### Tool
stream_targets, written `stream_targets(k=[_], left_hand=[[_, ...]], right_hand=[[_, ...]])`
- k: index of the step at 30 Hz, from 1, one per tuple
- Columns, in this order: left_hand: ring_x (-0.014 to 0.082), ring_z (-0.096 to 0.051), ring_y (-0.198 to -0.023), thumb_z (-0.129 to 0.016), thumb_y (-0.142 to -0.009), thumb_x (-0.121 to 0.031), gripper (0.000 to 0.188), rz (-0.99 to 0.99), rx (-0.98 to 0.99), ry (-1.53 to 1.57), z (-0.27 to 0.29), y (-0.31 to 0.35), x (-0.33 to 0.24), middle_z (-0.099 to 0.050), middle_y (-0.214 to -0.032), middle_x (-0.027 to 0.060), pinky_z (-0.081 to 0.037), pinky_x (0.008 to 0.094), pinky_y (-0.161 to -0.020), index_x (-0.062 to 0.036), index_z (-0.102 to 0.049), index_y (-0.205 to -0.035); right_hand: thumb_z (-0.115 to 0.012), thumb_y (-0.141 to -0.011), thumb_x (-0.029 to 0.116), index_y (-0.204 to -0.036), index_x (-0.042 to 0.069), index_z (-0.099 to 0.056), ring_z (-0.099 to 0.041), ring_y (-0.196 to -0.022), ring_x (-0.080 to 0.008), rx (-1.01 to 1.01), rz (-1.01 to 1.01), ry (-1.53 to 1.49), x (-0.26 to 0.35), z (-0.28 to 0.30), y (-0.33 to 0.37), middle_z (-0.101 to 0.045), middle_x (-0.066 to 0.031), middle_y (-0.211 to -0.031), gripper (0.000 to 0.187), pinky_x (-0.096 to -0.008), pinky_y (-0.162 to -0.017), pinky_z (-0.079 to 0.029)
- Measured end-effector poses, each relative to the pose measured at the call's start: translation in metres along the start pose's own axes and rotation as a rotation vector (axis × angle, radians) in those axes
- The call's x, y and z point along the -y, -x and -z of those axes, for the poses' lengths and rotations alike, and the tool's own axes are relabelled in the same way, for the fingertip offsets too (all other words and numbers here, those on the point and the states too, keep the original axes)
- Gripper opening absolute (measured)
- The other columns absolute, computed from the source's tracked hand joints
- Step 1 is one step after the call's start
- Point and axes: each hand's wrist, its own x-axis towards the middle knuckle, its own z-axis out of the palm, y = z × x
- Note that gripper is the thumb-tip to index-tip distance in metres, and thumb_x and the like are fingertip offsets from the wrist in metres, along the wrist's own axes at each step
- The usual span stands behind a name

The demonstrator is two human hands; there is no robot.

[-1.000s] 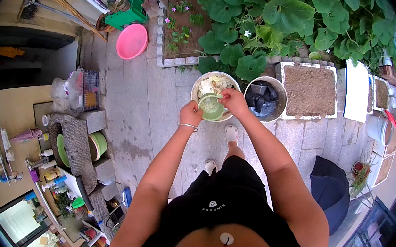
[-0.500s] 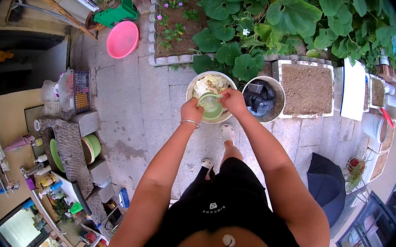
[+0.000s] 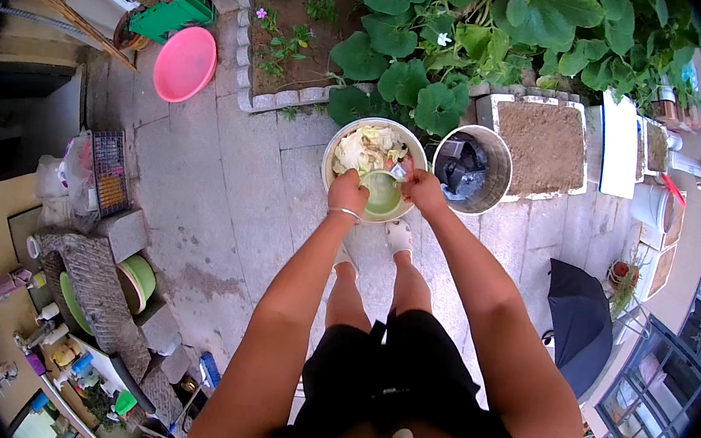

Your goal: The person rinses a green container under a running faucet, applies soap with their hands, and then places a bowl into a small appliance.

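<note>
A small light-green bowl point(image 3: 382, 197) is held over the near side of a round pale bucket point(image 3: 329, 158). My left hand point(image 3: 347, 193) is closed on the bowl's left rim, and a bracelet circles that wrist. On the opposite rim, my right hand point(image 3: 424, 191) grips the bowl too. Pale leafy scraps point(image 3: 369, 150) fill the bucket beyond the bowl, with a small white packet or paper piece near my right fingers. What the bowl holds, if anything, is hard to make out. A second bucket point(image 3: 501, 184) beside it contains dark plastic bags point(image 3: 465, 173).
Broad-leaved plants point(image 3: 440, 39) grow in a brick-edged bed ahead. Soil-filled planters point(image 3: 540, 150) line the right, and a black umbrella point(image 3: 577, 331) stands lower right. To the left are a pink basin point(image 3: 186, 64), a wire crate point(image 3: 112, 170) and a stone sink point(image 3: 105, 286).
The bowl has shifted slightly right and toward me over the bucket, uncovering more scraps. My right hand has moved from its far rim to its right side. The whole view has tilted a little.
</note>
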Motion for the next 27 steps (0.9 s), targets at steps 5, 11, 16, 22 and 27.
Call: stream_targets(k=[5, 11, 16, 22, 27], left_hand=[[0.037, -0.054, -0.061, -0.058, -0.066, -0.005, 0.01, -0.091, -0.014, -0.003, -0.031, -0.005, 0.033, -0.054, -0.064, 0.0191, -0.043, 0.0443, -0.056, -0.0014, -0.049, -0.067], [0.0383, -0.054, -0.062, -0.058, -0.067, -0.004, 0.009, -0.004, -0.07, 0.137, -0.046, -0.013, 0.049, -0.054, -0.064, 0.0194, -0.044, 0.0447, -0.057, -0.0011, -0.05, -0.069], [0.0403, -0.057, -0.07, -0.058, -0.067, -0.006, 0.01, -0.018, 0.012, -0.021, -0.069, -0.019, 0.068, -0.057, -0.073, 0.0233, -0.045, 0.0464, -0.065, 0.0007, -0.052, -0.072], [0.04, -0.056, -0.071, -0.061, -0.066, -0.006, 0.015, 0.038, -0.014, -0.006, -0.08, -0.022, 0.055, -0.057, -0.074, 0.0231, -0.045, 0.046, -0.065, 0.002, -0.051, -0.074], [0.0403, -0.057, -0.074, -0.061, -0.067, -0.006, 0.016, 0.073, 0.005, -0.061, -0.078, -0.024, 0.045, -0.058, -0.075, 0.0222, -0.046, 0.0464, -0.067, 0.0021, -0.052, -0.077]], right_hand=[[-0.07, -0.074, 0.008, -0.079, 0.001, -0.058, -0.055, -0.057, -0.0107, -0.046, 0.01, 0.035, -0.042, -0.014, -0.022, -0.058, -0.0035, -0.067, 0.015, -0.0242, -0.05, -0.047], [-0.069, -0.075, 0.007, -0.08, 0.001, -0.058, -0.055, -0.056, -0.0109, -0.003, -0.015, -0.047, -0.06, -0.015, -0.043, -0.058, -0.0043, -0.069, 0.014, -0.0238, -0.051, -0.047], [-0.067, -0.075, 0.006, -0.079, 0.001, -0.057, -0.054, -0.056, -0.0116, -0.006, -0.064, 0.035, -0.057, -0.021, -0.054, -0.057, -0.0041, -0.069, 0.012, -0.0245, -0.051, -0.046], [-0.067, -0.071, 0.007, -0.076, 0.0, -0.059, -0.057, -0.053, -0.0139, -0.025, -0.002, -0.063, -0.08, -0.01, -0.07, -0.06, -0.0072, -0.065, 0.012, -0.0272, -0.049, -0.046], [-0.068, -0.07, 0.008, -0.075, 0.0, -0.058, -0.056, -0.053, -0.0131, -0.093, 0.045, 0.117, -0.078, -0.015, -0.061, -0.058, -0.0068, -0.062, 0.013, -0.0285, -0.05, -0.045]])
